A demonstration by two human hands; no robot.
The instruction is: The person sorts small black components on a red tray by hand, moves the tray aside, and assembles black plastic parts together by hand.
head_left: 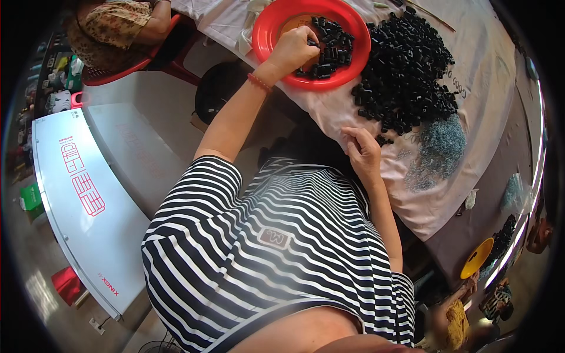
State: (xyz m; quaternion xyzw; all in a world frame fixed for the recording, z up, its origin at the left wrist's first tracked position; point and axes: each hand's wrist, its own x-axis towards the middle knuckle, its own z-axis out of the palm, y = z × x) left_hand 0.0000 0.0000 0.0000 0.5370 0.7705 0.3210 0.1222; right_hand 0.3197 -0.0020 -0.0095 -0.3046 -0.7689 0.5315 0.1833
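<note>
My left hand [296, 49] reaches over the rim of a red plastic basin [262, 36], its fingers pinched round a small black piece. Short black cylindrical pieces [334, 50] lie in the right part of the basin. My right hand [365, 152] is at the near edge of the cloth-covered table, fingers bent and drawn together. Whatever may be between them is too small to make out. Just beyond it spreads a large heap of the same black pieces [406, 70]. Beside that heap lies a pile of tiny blue-grey bits [442, 147].
A pale cloth [432, 215] covers the table. At the upper left a person [115, 29] sits on a red chair [126, 70]. A large white cabinet or freezer [88, 200] stands at the left. Toward the lower right are a yellow basin [477, 259] and more black pieces [503, 235].
</note>
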